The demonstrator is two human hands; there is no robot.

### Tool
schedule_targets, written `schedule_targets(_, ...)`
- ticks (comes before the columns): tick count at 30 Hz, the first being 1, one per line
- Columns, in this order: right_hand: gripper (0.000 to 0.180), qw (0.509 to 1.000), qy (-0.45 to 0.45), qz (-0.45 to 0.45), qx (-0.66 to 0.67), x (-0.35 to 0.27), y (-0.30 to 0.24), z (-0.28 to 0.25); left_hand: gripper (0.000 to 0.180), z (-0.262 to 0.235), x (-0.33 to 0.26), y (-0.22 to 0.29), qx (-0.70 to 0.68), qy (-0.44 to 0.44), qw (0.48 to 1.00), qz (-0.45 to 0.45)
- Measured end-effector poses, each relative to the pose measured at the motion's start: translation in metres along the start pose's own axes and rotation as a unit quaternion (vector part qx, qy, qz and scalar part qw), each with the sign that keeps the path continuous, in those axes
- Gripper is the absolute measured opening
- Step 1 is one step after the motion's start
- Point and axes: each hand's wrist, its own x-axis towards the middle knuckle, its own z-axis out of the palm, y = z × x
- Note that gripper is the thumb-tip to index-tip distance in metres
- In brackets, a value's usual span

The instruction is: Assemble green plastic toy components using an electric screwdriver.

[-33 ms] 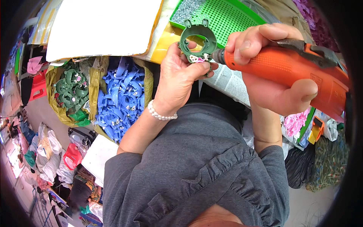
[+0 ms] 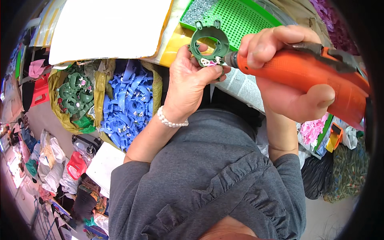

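My left hand (image 2: 191, 80) is closed on a dark green ring-shaped plastic part (image 2: 222, 39), with the thumb over its lower edge. Two small lugs stand up from the ring's top, and small white and pink pieces sit at its bottom. An orange power screwdriver (image 2: 296, 74) lies in my right hand (image 2: 276, 48), fingers wrapped over its front end and thumb along its body. The driver's tip meets the right side of the green part; the exact contact point is too small to make out.
Behind the part stands a bright green perforated tray (image 2: 240, 18) with many small screws (image 2: 196, 11). A white board (image 2: 108, 30) covers the far left of the bench. Sacks of green parts (image 2: 76, 94) and blue parts (image 2: 130, 100) stand at my left; pink parts (image 2: 314, 130) lie at right.
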Motion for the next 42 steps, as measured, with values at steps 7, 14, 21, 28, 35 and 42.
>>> schedule_targets(7,0.078,0.984,-0.135,-0.089,-0.075,0.003,0.004,0.001,0.037,0.008,-0.006,-0.005,-0.026,0.048,0.998,0.033)
schedule_targets(14,0.081,0.988,-0.105,-0.095,-0.067,0.005,0.0,-0.004,0.04,0.0,-0.006,-0.003,-0.02,0.019,0.999,0.031)
schedule_targets(21,0.067,0.99,-0.031,-0.117,-0.07,0.038,0.009,-0.029,0.044,-0.016,0.004,0.0,-0.036,0.041,0.998,0.04)
schedule_targets(28,0.054,0.987,0.077,-0.052,-0.131,0.052,0.05,-0.052,0.044,-0.017,0.007,0.001,-0.037,0.043,0.998,0.007)
schedule_targets(35,0.045,0.976,0.165,-0.093,-0.109,0.056,0.049,-0.025,0.045,-0.017,0.005,0.0,-0.012,0.04,0.999,-0.013)
schedule_targets(42,0.043,0.976,0.166,-0.093,-0.102,0.057,0.053,-0.027,0.045,-0.018,0.006,-0.004,-0.017,0.038,0.999,-0.014)
